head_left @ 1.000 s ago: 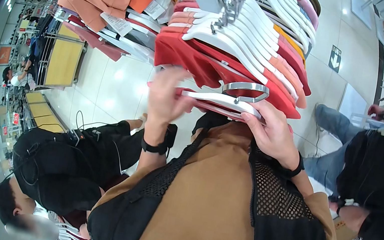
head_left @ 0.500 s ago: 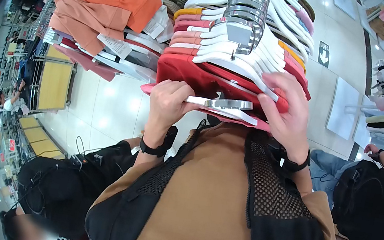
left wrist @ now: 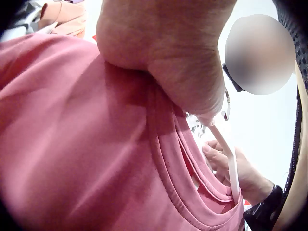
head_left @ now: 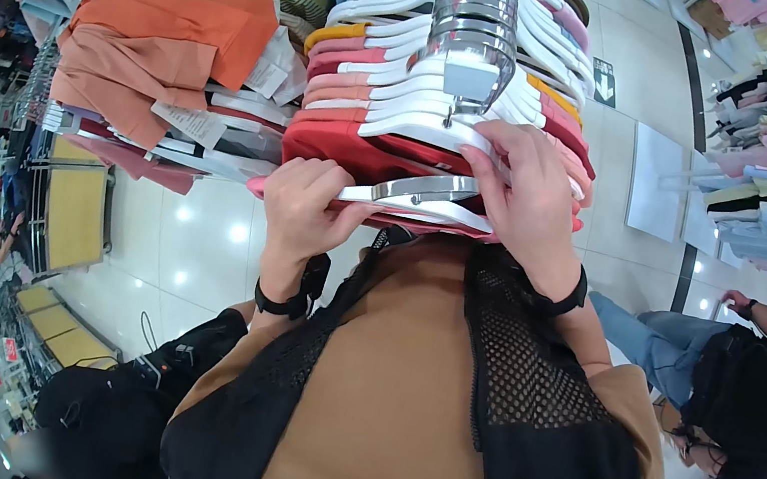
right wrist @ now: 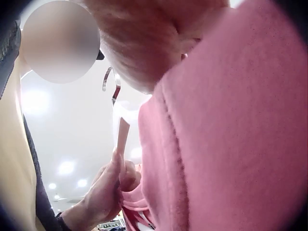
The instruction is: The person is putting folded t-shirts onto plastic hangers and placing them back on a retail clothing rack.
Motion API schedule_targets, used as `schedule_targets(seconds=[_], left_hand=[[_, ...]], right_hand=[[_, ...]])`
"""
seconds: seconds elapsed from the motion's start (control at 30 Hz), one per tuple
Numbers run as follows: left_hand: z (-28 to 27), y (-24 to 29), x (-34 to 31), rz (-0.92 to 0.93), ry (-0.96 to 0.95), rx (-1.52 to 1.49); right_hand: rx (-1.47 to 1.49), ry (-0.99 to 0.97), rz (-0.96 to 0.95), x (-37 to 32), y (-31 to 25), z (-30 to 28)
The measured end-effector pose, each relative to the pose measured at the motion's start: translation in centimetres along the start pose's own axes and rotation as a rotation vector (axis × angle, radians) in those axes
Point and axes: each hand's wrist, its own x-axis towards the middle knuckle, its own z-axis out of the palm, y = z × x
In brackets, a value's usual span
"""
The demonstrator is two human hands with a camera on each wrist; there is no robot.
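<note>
My left hand (head_left: pixel 307 210) grips one shoulder of a white hanger (head_left: pixel 438 216) with a flat metal hook (head_left: pixel 428 188). A pink shirt (left wrist: pixel 96 144) hangs on it, its round neckline showing in the left wrist view. Above and right of that hook, my right hand (head_left: pixel 531 203) pinches the arm of another white hanger (head_left: pixel 412 128), the nearest one on the rack, between thumb and forefinger. This second hanger bears a red shirt (head_left: pixel 323 143). In the right wrist view, pink cloth covers most of the right side and hides the right fingertips.
Behind the red shirt, several hangers of clothes line a metal rail (head_left: pixel 477 12). An orange garment (head_left: pixel 222 25) lies over another rack at the left. People in dark clothes stand at both sides, one in jeans (head_left: pixel 660 347) at right. A white panel (head_left: pixel 657 179) stands beyond the rack.
My left hand has taken hold of the pink shirt's hanger shoulder. The right hand let go of that hanger, reached to the rack, and slid inward along the red shirt's hanger toward its hook.
</note>
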Motion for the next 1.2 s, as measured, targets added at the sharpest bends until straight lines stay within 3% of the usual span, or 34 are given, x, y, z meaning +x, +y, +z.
schedule_targets(seconds=[0.3, 0.37, 0.47, 0.5, 0.67, 0.77, 0.87, 0.97, 1.07, 1.13, 1.2], left_hand=[[0.0, -0.7, 2.0, 0.026, -0.036, -0.042], [0.1, -0.4, 2.5, 0.025, -0.044, -0.043], [0.6, 0.1, 3.1, 0.003, -0.030, -0.043], [0.8, 0.2, 3.2, -0.005, -0.016, -0.061], [1.6, 0.0, 3.8, -0.026, 0.010, -0.082], [1.4, 0.0, 4.0, -0.028, 0.009, -0.115], [0.5, -0.1, 4.3, -0.038, -0.103, -0.214], [-0.8, -1.9, 5.4, -0.065, -0.162, -0.479], [0.2, -1.3, 6.6, -0.180, -0.165, -0.369], [0.6, -1.4, 6.7, -0.210, -0.330, -0.301], [0.9, -1.1, 7.2, -0.225, -0.369, -0.274]], right_hand=[[-0.023, 0.045, 0.038, 0.1, 0.1, -0.4], [0.046, -0.091, 0.246, 0.2, -0.3, -1.7], [0.164, -0.136, 0.183, -0.3, 1.1, -4.0], [0.258, -0.151, 0.287, -0.7, 0.8, -4.8], [0.179, -0.296, 0.130, -1.5, 0.1, -6.2], [0.225, -0.287, 0.335, -2.0, -0.6, -5.3], [0.192, -0.394, 0.233, -2.0, -0.2, -5.8], [0.194, -0.341, 0.236, -2.7, -0.1, -5.6], [0.202, -0.311, 0.274, -3.4, 0.1, -5.4], [0.205, -0.294, 0.340, -4.0, 0.1, -5.3], [0.199, -0.246, 0.329, -4.5, 0.4, -5.2]])
